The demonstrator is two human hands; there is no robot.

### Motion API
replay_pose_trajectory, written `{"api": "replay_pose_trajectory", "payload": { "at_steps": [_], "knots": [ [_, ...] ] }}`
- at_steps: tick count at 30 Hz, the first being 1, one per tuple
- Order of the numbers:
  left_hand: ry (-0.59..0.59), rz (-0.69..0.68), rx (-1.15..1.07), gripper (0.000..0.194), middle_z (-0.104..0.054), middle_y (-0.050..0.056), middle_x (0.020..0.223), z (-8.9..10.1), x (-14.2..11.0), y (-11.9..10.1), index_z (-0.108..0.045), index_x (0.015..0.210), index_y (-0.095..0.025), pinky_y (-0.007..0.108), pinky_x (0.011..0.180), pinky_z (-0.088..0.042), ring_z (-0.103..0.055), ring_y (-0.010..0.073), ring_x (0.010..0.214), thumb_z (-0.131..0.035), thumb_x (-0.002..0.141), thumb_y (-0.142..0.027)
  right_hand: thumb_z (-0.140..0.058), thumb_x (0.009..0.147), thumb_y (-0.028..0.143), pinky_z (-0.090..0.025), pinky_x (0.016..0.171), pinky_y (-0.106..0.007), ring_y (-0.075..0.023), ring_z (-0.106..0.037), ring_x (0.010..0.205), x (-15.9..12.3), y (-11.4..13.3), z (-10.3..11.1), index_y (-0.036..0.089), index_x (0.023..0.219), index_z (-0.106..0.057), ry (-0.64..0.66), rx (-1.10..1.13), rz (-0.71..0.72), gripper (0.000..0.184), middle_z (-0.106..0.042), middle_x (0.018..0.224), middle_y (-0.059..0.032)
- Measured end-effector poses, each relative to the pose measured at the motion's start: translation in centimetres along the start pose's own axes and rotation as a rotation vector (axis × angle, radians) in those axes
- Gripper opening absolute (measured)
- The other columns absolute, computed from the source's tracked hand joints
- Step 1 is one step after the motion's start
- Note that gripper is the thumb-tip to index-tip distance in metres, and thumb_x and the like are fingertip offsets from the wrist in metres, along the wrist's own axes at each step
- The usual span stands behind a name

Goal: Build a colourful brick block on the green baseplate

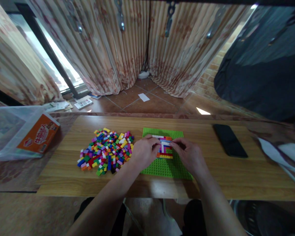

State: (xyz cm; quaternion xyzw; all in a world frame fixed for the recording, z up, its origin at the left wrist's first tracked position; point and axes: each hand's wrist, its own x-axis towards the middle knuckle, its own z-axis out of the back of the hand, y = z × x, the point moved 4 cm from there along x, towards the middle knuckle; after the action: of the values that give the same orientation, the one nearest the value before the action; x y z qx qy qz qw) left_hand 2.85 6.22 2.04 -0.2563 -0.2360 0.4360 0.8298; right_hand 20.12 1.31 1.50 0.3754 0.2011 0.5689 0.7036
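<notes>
A green studded baseplate (159, 168) lies on the wooden table, with a flat patch of colored toy bricks (165, 149) built on its upper middle. My left hand (145, 150) reaches over the patch's left side, thumb and forefinger pinched together near its bricks. At the right edge of the same patch, my right hand (188, 155) has its thumb and fingertips closed next to a white brick (165, 144). Whatever sits between the fingertips of either hand is too small to make out. A loose heap of mixed bricks (109, 147) spreads left of the baseplate.
On the wooden table (236, 177), a black phone (229, 140) lies to the right. A clear plastic bin (12, 131) with an orange label stands at the far left. White paper (277, 154) rests at the right end. Curtains (127, 49) hang beyond the table.
</notes>
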Motion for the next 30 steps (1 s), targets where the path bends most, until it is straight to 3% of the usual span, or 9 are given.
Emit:
{"api": "replay_pose_trajectory", "payload": {
  "at_steps": [9,17,30],
  "knots": [
    [0.0,0.006,0.023,0.02,-0.068,0.004,0.092,-0.1,0.1,0.1,-0.073,0.093,-0.021,0.026,0.067,-0.044,-0.061,0.0146,0.072,-0.054,0.088,-0.025,-0.065,0.08,0.045,-0.052,0.067,-0.033,-0.0188,-0.066,0.07,0.3,-1.6,-0.6,0.019,0.086,-0.069,0.045,0.266,-0.135,0.027,-0.072,0.078,-0.0051],
    [-0.024,-0.005,0.017,0.019,-0.068,0.003,0.091,-0.3,-0.1,0.2,-0.073,0.093,-0.021,0.025,0.066,-0.045,-0.061,0.0131,0.07,-0.056,0.087,-0.025,-0.076,0.063,0.033,-0.056,0.076,-0.035,-0.0193,-0.069,0.077,0.3,-2.0,-0.9,0.021,0.082,-0.069,0.151,0.497,-0.171,0.023,-0.074,0.082,-0.0037],
    [-0.032,-0.003,-0.024,0.014,-0.067,0.003,0.086,-0.4,0.0,0.0,-0.071,0.088,-0.019,0.025,0.066,-0.044,-0.06,0.0131,0.07,-0.059,0.085,-0.026,-0.069,0.077,0.04,-0.047,0.069,-0.031,-0.0185,-0.064,0.072,0.2,-1.8,-0.6,0.02,0.081,-0.072,0.069,0.239,-0.164,0.021,-0.072,0.079,-0.0033]
  ]
}}
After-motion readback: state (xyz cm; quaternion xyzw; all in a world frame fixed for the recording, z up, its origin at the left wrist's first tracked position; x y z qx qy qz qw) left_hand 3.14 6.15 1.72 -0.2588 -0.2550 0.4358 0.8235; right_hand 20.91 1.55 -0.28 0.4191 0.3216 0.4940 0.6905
